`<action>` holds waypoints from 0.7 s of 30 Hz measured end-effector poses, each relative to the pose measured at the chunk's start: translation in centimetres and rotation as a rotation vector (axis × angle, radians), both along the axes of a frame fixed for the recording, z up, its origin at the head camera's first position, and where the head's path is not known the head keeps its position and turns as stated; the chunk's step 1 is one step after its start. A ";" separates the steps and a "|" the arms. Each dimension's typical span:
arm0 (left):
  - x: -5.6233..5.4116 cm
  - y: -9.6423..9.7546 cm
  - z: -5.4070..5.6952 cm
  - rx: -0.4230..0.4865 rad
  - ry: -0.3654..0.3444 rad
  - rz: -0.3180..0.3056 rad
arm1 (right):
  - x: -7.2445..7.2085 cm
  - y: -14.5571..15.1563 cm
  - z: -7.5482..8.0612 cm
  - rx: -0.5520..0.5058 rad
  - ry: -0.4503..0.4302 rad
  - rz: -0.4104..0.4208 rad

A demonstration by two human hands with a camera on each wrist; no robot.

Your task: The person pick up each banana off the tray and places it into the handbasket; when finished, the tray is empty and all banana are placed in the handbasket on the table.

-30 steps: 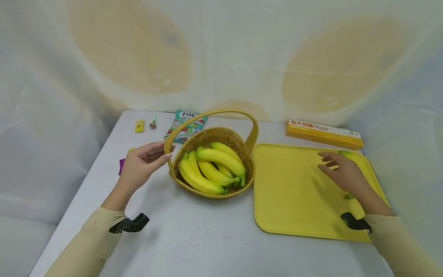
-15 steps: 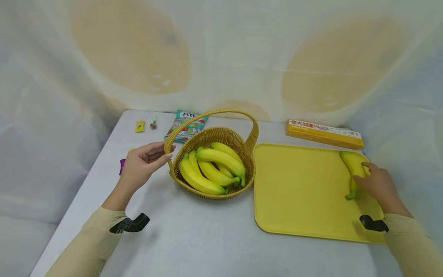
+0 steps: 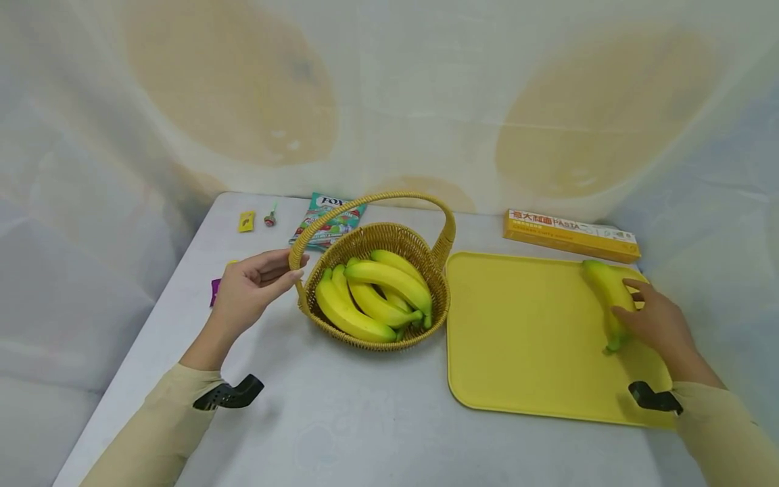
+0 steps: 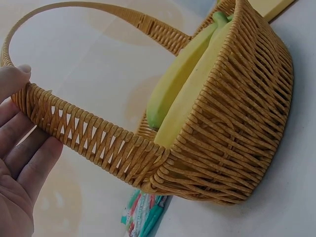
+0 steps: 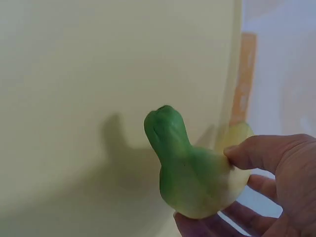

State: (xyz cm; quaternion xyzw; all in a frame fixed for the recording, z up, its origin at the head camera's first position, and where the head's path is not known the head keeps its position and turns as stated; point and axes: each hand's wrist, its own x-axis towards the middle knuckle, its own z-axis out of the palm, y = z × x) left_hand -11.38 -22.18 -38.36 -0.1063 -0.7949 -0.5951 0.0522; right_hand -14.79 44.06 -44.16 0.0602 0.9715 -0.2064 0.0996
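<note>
A wicker basket (image 3: 377,346) with a tall arched handle stands mid-table, with several bananas (image 3: 389,281) inside. My left hand (image 3: 246,291) holds the left side of the handle between thumb and fingers; the left wrist view shows the thumb on one side of the woven handle (image 4: 94,133) and the fingers behind it. Over the right part of the yellow tray (image 3: 523,338), my right hand (image 3: 660,325) grips a single banana (image 3: 608,291) by its middle. In the right wrist view that banana's green stem (image 5: 168,128) points toward the camera, and its shadow falls on the tray.
Behind the tray lies a pasta box (image 3: 569,235). A teal candy bag (image 3: 328,220) sits behind the basket. Farther left are a yellow wrapped sweet (image 3: 246,221), a lollipop (image 3: 270,218) and a purple packet (image 3: 215,291) partly hidden by the left hand. Fabric walls enclose the table.
My right hand went right and down to the banana on the tray, took hold of it and shifted it slightly left, off the tray. The left hand and basket have stayed put.
</note>
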 end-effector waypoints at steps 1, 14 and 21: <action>0.0 0.0 0.0 -0.003 0.003 -0.001 | 0.0 -0.5 0.1 -0.010 0.012 0.018; 0.0 0.0 0.0 -0.010 0.002 0.004 | 1.6 -9.2 3.7 -0.064 0.128 0.265; 0.1 0.1 0.1 -0.011 0.002 0.005 | 2.6 -13.9 6.0 -0.089 0.155 0.365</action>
